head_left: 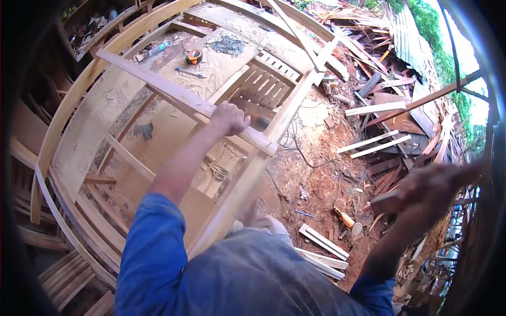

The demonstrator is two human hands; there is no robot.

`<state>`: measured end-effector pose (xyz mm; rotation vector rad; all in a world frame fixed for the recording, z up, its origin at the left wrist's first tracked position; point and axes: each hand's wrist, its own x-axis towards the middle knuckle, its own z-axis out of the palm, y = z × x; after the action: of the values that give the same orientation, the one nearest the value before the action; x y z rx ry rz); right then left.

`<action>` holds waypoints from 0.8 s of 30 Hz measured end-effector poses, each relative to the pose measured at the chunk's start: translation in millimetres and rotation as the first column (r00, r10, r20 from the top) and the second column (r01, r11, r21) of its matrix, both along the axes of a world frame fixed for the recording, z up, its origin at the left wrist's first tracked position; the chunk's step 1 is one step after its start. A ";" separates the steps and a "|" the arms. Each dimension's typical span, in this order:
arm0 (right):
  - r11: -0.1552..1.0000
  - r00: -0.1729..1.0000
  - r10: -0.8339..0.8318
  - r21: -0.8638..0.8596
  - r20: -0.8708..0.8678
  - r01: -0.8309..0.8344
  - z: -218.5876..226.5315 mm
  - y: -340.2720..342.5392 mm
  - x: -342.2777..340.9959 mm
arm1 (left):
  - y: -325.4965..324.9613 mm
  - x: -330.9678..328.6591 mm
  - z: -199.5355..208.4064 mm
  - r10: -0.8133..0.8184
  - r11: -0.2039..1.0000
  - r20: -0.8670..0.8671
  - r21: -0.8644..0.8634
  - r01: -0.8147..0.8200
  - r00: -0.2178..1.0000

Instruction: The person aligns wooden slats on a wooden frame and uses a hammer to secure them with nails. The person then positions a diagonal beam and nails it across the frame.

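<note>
My left hand (230, 119) is closed around a long planed wooden bar (163, 88) close to its near right end. The bar lies slantwise across a workbench (174, 126) strewn with sawdust and wooden framing. Out to the right, my right hand (429, 187) is raised off the bench and smeared by motion. It grips a brown wooden piece (387, 202) whose blunt end sticks out toward the bench; its exact kind is too blurred to make out. Beyond the bar stands a slatted wooden panel (270, 79). Part of a dark and orange tool (255, 113) shows beside my left hand.
On the bench are a tape measure (194, 56), a blue pen (190, 72), a heap of nails (226, 45) and a plastic bottle (159, 48). A cable (311, 164) and a yellow-handled tool (345, 217) lie on the ground. Scrap wood (390, 105) is piled at the right.
</note>
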<state>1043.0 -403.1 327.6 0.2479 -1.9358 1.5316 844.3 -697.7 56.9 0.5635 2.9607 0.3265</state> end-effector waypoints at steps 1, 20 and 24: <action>0.999 0.997 0.035 -0.027 -0.076 -0.037 -14.1 -0.7 0.9 | -1.4 -1.2 -3.6 -0.013 1.000 -0.014 0.011 0.013 1.000; 0.727 0.807 -0.184 0.631 0.561 -0.272 -201.8 23.6 29.2 | 15.7 4.5 -15.6 -0.068 0.983 -0.408 0.128 0.131 0.911; 0.838 0.717 -0.186 0.490 0.672 -0.242 -120.5 11.5 19.7 | 8.4 35.2 3.2 0.038 0.986 -0.563 0.153 0.059 0.826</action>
<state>1062.8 -391.5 207.0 -0.1029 -2.9982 1.1052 879.5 -689.3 60.2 0.8228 3.5205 0.4796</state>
